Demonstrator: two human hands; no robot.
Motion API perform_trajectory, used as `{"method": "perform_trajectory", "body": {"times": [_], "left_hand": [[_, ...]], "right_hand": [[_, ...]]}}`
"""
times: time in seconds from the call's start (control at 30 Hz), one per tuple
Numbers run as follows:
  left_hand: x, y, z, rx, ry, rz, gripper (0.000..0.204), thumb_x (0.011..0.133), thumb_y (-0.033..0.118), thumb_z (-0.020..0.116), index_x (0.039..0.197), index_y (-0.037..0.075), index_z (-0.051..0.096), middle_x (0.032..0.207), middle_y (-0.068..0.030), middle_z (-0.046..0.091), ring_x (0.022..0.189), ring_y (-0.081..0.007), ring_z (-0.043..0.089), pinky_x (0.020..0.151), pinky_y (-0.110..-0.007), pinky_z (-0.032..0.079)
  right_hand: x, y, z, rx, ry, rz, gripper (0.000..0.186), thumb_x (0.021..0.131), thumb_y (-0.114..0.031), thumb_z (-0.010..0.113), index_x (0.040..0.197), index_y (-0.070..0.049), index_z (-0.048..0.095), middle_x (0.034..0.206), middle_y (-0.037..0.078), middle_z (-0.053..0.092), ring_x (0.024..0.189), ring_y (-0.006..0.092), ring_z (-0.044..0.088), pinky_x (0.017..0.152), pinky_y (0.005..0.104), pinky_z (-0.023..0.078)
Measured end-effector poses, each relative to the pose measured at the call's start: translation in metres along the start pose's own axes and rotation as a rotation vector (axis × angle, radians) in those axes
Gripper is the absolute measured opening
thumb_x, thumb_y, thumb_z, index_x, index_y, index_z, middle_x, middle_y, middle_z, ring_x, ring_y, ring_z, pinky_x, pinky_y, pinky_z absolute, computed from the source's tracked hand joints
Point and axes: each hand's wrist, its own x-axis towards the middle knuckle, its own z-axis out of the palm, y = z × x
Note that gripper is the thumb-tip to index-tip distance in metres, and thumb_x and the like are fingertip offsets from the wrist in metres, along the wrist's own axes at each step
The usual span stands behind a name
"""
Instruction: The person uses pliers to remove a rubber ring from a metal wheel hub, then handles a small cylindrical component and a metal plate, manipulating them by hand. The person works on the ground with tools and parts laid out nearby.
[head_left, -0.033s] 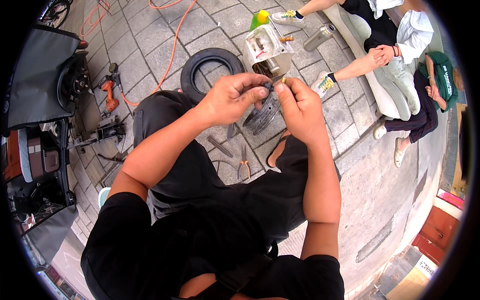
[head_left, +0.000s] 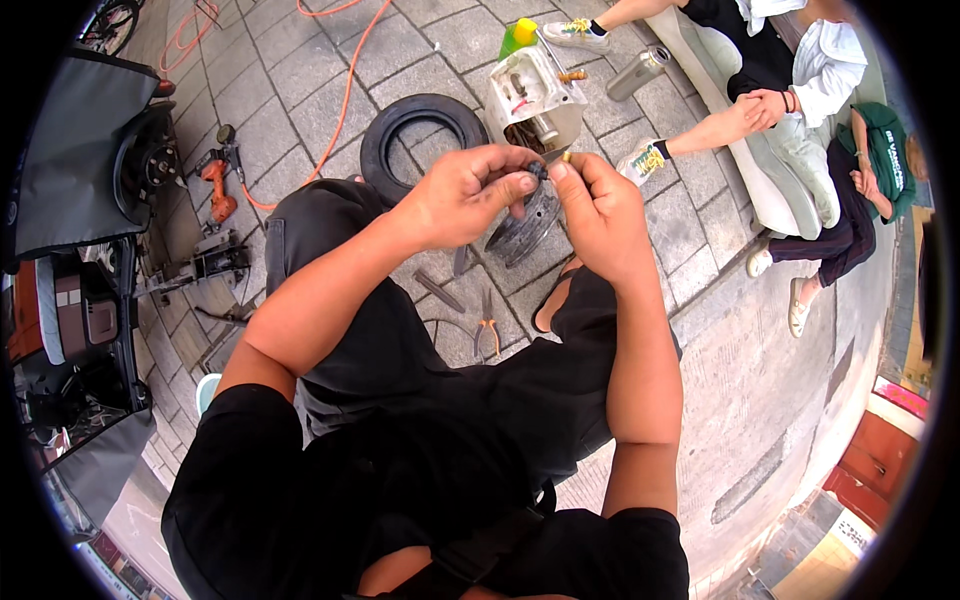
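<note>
My left hand (head_left: 462, 197) pinches a small dark part (head_left: 538, 170) between thumb and fingertips; its exact kind is too small to tell. Close against it, my right hand (head_left: 603, 218) has thumb and forefinger closed on a small piece with a yellowish end (head_left: 567, 158). A thin pointed metal edge (head_left: 555, 154) shows between the two hands, and which hand holds it is unclear. Below the fingers, a dark wheel rim (head_left: 522, 238) leans on the paving, partly covered by my hands. Pliers with orange-and-grey handles (head_left: 487, 326) and a flat metal bar (head_left: 438, 292) lie between my legs.
Beyond my hands are a black tyre (head_left: 376, 150) and a cut-open white plastic container (head_left: 566, 118) with tools. A metal flask (head_left: 638, 74) stands near two seated people. At left are an orange power tool (head_left: 218, 192), an orange hose (head_left: 345, 105) and a dark vehicle (head_left: 85, 150).
</note>
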Motion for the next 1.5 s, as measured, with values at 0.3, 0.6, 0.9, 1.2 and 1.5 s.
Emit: {"method": "perform_trajectory", "body": {"times": [0.3, 0.6, 0.9, 1.2, 1.5], "left_hand": [[0.003, -0.005, 0.001, -0.018, -0.022, -0.056, 0.036, 0.105, 0.010, 0.065, 0.136, -0.007, 0.060, 0.099, -0.0035, 0.069, 0.087, -0.0087, 0.067, 0.079, -0.026, 0.058], [0.004, -0.008, 0.002, 0.040, -0.036, -0.095, 0.036, 0.105, 0.010, 0.065, 0.136, -0.008, 0.059, 0.100, -0.0045, 0.070, 0.086, -0.0088, 0.067, 0.078, -0.026, 0.058], [0.006, -0.003, 0.006, 0.035, -0.044, -0.094, 0.036, 0.107, 0.016, 0.063, 0.135, -0.007, 0.062, 0.102, -0.0057, 0.073, 0.083, -0.0088, 0.067, 0.074, -0.026, 0.056], [0.031, -0.001, -0.005, 0.124, 0.137, -0.021, 0.031, 0.107, 0.019, 0.057, 0.125, -0.001, 0.072, 0.096, -0.0053, 0.077, 0.069, -0.0057, 0.061, 0.059, -0.021, 0.048], [0.042, -0.007, 0.005, 0.240, 0.247, -0.122, 0.029, 0.099, 0.011, 0.064, 0.123, -0.002, 0.073, 0.088, -0.0038, 0.076, 0.069, -0.0051, 0.062, 0.063, -0.022, 0.052]], "right_hand": [[0.003, 0.002, 0.001, 0.044, -0.006, 0.083, 0.026, 0.102, -0.022, 0.070, 0.095, 0.003, 0.067, 0.071, 0.002, 0.059, 0.069, 0.0067, 0.050, 0.061, 0.0290, 0.045], [0.007, 0.002, 0.002, 0.252, -0.013, 0.234, 0.032, 0.104, -0.029, 0.069, 0.091, 0.000, 0.068, 0.068, -0.003, 0.057, 0.061, 0.0043, 0.048, 0.054, 0.0245, 0.040], [0.010, 0.002, -0.001, 0.466, -0.003, 0.464, 0.034, 0.102, -0.035, 0.071, 0.089, -0.004, 0.065, 0.069, -0.002, 0.058, 0.050, 0.0068, 0.048, 0.045, 0.0246, 0.035], [0.046, 0.002, -0.008, 0.288, -0.064, 0.244, 0.037, 0.094, -0.036, 0.078, 0.089, -0.001, 0.071, 0.074, 0.001, 0.065, 0.059, 0.0070, 0.058, 0.050, 0.0241, 0.043], [0.047, 0.008, -0.006, 0.290, -0.054, 0.417, 0.031, 0.099, -0.029, 0.071, 0.088, -0.001, 0.071, 0.071, 0.003, 0.065, 0.059, 0.0092, 0.057, 0.052, 0.0286, 0.045]]}}
